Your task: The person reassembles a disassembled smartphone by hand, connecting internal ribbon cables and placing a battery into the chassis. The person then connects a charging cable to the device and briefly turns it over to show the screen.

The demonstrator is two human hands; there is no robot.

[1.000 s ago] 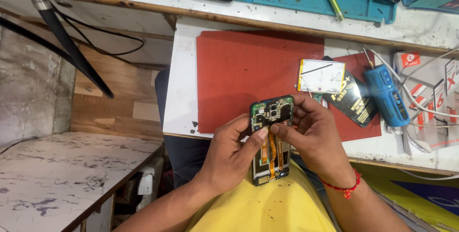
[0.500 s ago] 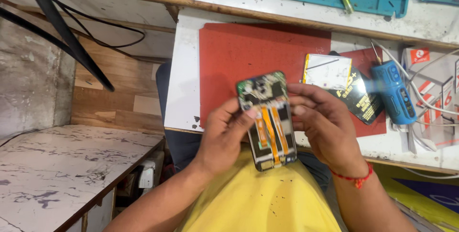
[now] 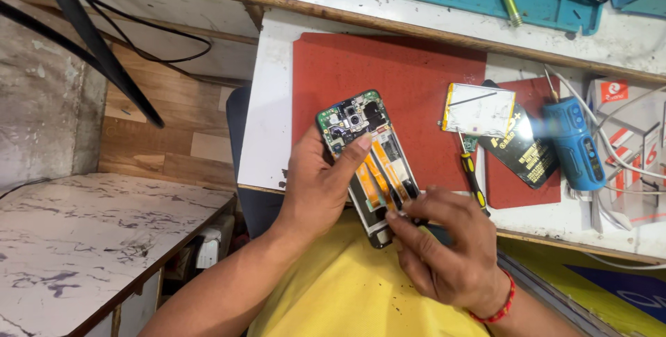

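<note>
- A cramped repair bench fills the view: a white worktop carries a large red mat, and its front edge runs just behind the hands, with a dark gap and a marbled side table to the left.
- The opened phone is held in the air over the bench edge and the person's yellow-clad lap, tilted, with its camera end up and away from the body.
- The back cover is already off; the circuit board, the camera module and the orange flex cables lie bare, and the battery bay looks empty.
- A silver battery lies on the mat to the right, well apart from the phone, so removal seems done.
- The left hand is wrapped around the phone's left side, thumb pressed across the upper part.
- The right hand has its fingers pinched narrow at the phone's lower end; I cannot tell whether they hold a small part or only press the frame.
- Work at the lower connectors appears to be in hand; refitting or further stripping is left.
- A screwdriver lies just right of the phone, a black card and a blue tool beyond it.
- Open room lies on the red mat above the phone; the right side is crowded with cables and boxes.
</note>
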